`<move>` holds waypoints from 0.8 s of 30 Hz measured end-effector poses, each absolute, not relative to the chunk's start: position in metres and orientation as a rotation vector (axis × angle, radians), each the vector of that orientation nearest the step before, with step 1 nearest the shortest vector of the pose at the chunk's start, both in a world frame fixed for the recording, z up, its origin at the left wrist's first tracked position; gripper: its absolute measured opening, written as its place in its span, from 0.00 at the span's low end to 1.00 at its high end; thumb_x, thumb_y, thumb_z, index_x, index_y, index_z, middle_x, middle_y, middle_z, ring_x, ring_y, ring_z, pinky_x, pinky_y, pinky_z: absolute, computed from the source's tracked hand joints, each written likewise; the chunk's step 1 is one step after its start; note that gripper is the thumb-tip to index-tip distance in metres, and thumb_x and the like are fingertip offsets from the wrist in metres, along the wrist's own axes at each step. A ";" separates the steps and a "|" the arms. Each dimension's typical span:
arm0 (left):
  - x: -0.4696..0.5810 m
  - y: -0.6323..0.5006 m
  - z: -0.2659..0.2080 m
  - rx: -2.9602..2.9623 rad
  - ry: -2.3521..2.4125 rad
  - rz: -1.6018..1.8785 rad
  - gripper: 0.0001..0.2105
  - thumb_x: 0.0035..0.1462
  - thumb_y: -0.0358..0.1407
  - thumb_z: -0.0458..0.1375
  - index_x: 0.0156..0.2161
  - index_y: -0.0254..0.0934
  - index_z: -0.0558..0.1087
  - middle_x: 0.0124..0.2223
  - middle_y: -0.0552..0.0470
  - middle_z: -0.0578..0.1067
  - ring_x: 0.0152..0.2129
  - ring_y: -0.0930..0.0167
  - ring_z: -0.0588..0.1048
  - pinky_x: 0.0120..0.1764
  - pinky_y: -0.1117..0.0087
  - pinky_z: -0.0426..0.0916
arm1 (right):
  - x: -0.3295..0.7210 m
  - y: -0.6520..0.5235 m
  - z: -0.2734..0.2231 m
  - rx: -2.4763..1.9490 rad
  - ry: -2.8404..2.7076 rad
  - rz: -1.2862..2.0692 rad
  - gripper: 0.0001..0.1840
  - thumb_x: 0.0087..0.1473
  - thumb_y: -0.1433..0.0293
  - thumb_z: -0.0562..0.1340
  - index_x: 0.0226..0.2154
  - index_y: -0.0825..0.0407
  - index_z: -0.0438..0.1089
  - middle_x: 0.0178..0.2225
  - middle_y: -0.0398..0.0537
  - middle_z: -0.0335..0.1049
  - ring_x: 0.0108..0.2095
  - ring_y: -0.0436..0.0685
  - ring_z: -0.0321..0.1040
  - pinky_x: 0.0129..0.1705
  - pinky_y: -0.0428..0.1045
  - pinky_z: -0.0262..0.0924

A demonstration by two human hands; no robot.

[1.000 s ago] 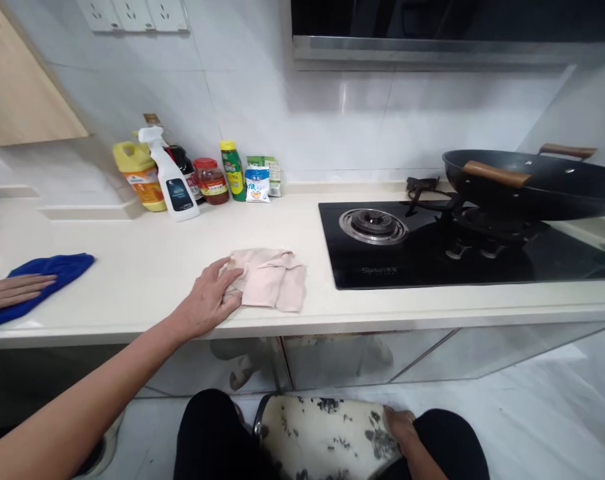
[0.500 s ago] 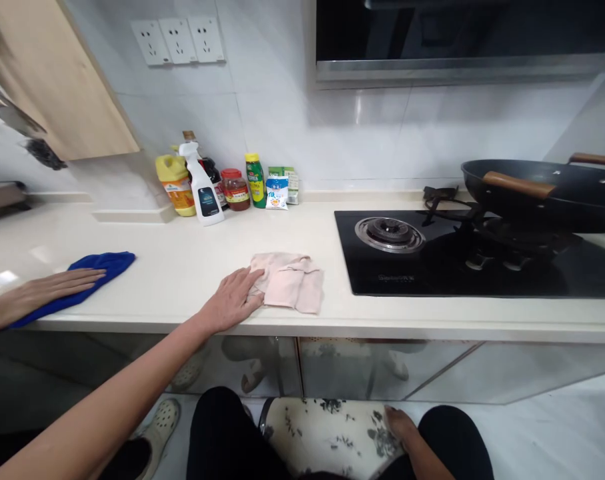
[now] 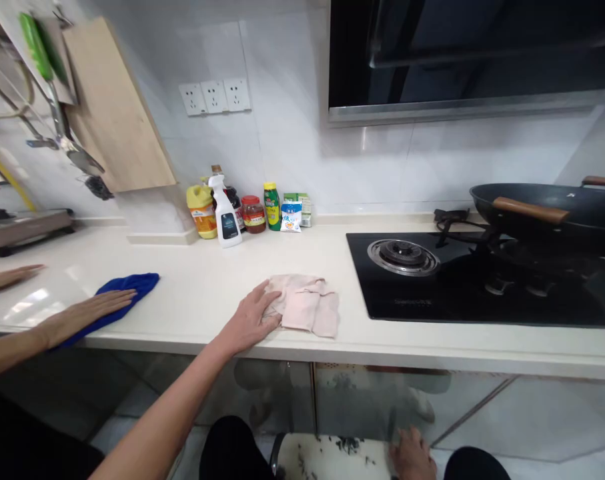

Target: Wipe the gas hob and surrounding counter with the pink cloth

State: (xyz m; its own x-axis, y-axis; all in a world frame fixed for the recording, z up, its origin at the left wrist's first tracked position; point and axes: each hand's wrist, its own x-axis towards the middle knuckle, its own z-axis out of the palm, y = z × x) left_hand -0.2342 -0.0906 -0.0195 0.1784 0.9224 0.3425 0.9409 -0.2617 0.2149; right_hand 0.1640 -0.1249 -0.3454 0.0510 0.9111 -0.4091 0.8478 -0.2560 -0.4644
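Observation:
My left hand (image 3: 255,317) lies on the left part of a folded pale pink cloth (image 3: 312,307) on the white countertop (image 3: 207,280). Its fingers reach over the cloth and the thumb is spread apart near the front edge. Low in the view, my right hand (image 3: 413,457) is beside the flower-patterned seat (image 3: 349,460), near my knee. Its fingers are partly spread, and I see nothing in them. The cloth lies left of the black gas hob (image 3: 402,300).
At left another person's hand (image 3: 105,303) presses on a blue cloth (image 3: 142,287); a second hand (image 3: 15,277) is behind it. A white spray bottle (image 3: 227,217), bottles and a jar (image 3: 253,215) stand by the wall. A wok (image 3: 557,220) sits on the right burner.
The view has tilted up and turned left. My left hand stays on the pink cloth. My right hand's fingers now point more upward. The other person's second hand has come into view.

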 end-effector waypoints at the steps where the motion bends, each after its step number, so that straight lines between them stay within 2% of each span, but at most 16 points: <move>1: -0.234 -0.091 -0.019 -2.380 -1.868 -0.644 0.25 0.64 0.46 0.53 0.63 0.41 0.67 0.69 0.41 0.60 0.64 0.54 0.62 0.63 0.49 0.60 | 0.155 -0.127 -0.334 -2.176 -1.886 1.003 0.15 0.48 0.60 0.64 0.40 0.40 0.78 0.54 0.53 0.72 0.58 0.74 0.66 0.56 0.67 0.62; 4: -0.234 -0.092 -0.021 -2.395 -1.852 -0.655 0.23 0.64 0.44 0.52 0.62 0.41 0.68 0.67 0.43 0.64 0.63 0.57 0.63 0.64 0.50 0.59 | 0.133 -0.133 -0.272 -1.907 -2.069 1.167 0.16 0.49 0.60 0.63 0.42 0.40 0.78 0.52 0.48 0.74 0.57 0.66 0.67 0.58 0.57 0.62; 6: -0.235 -0.091 -0.022 -2.400 -1.845 -0.675 0.22 0.65 0.44 0.52 0.60 0.40 0.70 0.66 0.44 0.66 0.63 0.58 0.64 0.64 0.51 0.59 | 0.122 -0.134 -0.202 -1.289 -2.276 1.463 0.19 0.57 0.57 0.59 0.49 0.42 0.75 0.52 0.49 0.73 0.55 0.62 0.69 0.58 0.53 0.61; 8: -0.236 -0.091 -0.024 -2.408 -1.835 -0.703 0.19 0.66 0.43 0.50 0.57 0.41 0.72 0.65 0.44 0.67 0.62 0.59 0.66 0.64 0.52 0.60 | 0.110 -0.127 -0.120 -0.899 -2.272 1.574 0.20 0.63 0.55 0.55 0.51 0.43 0.73 0.50 0.47 0.74 0.50 0.58 0.71 0.54 0.51 0.63; 9: -0.236 -0.090 -0.024 -2.414 -1.828 -0.716 0.18 0.66 0.42 0.49 0.56 0.41 0.73 0.65 0.45 0.68 0.61 0.59 0.66 0.63 0.52 0.60 | 0.102 -0.120 -0.080 -0.754 -2.272 1.532 0.20 0.65 0.55 0.54 0.51 0.45 0.72 0.49 0.47 0.74 0.48 0.57 0.71 0.53 0.51 0.63; 11: -0.237 -0.090 -0.025 -2.420 -1.812 -0.750 0.17 0.67 0.41 0.47 0.53 0.41 0.74 0.63 0.45 0.69 0.60 0.60 0.67 0.62 0.52 0.62 | 0.078 -0.096 -0.013 -0.533 -2.291 1.214 0.20 0.67 0.55 0.53 0.47 0.48 0.74 0.47 0.47 0.73 0.48 0.55 0.69 0.54 0.51 0.61; 13: -0.238 -0.090 -0.026 -2.385 -1.799 -0.827 0.16 0.69 0.41 0.46 0.52 0.41 0.73 0.61 0.44 0.69 0.59 0.61 0.67 0.61 0.53 0.63 | 0.046 -0.063 0.029 -0.496 -2.295 0.808 0.21 0.68 0.56 0.51 0.48 0.50 0.73 0.52 0.50 0.70 0.55 0.57 0.64 0.60 0.54 0.55; 15: -0.239 -0.090 -0.028 -2.277 -1.812 -0.946 0.17 0.69 0.42 0.45 0.55 0.40 0.71 0.61 0.42 0.68 0.60 0.61 0.66 0.62 0.53 0.62 | 0.010 -0.032 0.045 -0.662 -2.434 0.532 0.24 0.66 0.56 0.54 0.57 0.51 0.68 0.64 0.54 0.58 0.63 0.62 0.54 0.65 0.60 0.47; 16: -0.240 -0.089 -0.029 -2.208 -1.831 -1.003 0.18 0.69 0.42 0.45 0.57 0.39 0.68 0.61 0.41 0.67 0.60 0.61 0.65 0.62 0.52 0.61 | -0.007 -0.019 0.045 -0.825 -2.529 0.466 0.27 0.66 0.56 0.55 0.62 0.51 0.64 0.68 0.55 0.50 0.65 0.66 0.50 0.65 0.64 0.43; 17: -0.241 -0.088 -0.031 -2.142 -1.856 -1.048 0.20 0.69 0.43 0.45 0.59 0.38 0.67 0.61 0.39 0.66 0.61 0.60 0.63 0.62 0.50 0.60 | -0.022 -0.010 0.042 -0.947 -2.627 0.448 0.31 0.65 0.54 0.55 0.65 0.51 0.59 0.70 0.58 0.46 0.66 0.70 0.47 0.65 0.69 0.41; 20: -0.245 -0.085 -0.035 -2.056 -1.917 -1.104 0.23 0.69 0.47 0.44 0.61 0.37 0.64 0.63 0.38 0.64 0.63 0.58 0.61 0.63 0.46 0.57 | -0.050 -0.009 0.024 -0.990 -2.729 0.464 0.35 0.63 0.48 0.56 0.65 0.47 0.60 0.67 0.58 0.53 0.65 0.75 0.48 0.62 0.76 0.38; 24: -0.256 -0.079 -0.031 -2.047 -2.005 -1.292 0.27 0.68 0.51 0.39 0.59 0.37 0.67 0.61 0.40 0.67 0.62 0.61 0.63 0.65 0.50 0.55 | -0.046 -0.045 0.004 -0.791 -2.759 0.396 0.29 0.59 0.46 0.59 0.59 0.40 0.66 0.63 0.51 0.61 0.61 0.71 0.54 0.60 0.72 0.44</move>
State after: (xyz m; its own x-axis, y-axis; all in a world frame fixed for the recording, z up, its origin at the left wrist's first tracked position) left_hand -0.2562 -0.0794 -0.0312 -0.1518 0.8314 0.5346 0.8304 -0.1861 0.5251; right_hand -0.0458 -0.0445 0.0042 -0.8234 0.5451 0.1575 0.4789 0.8165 -0.3223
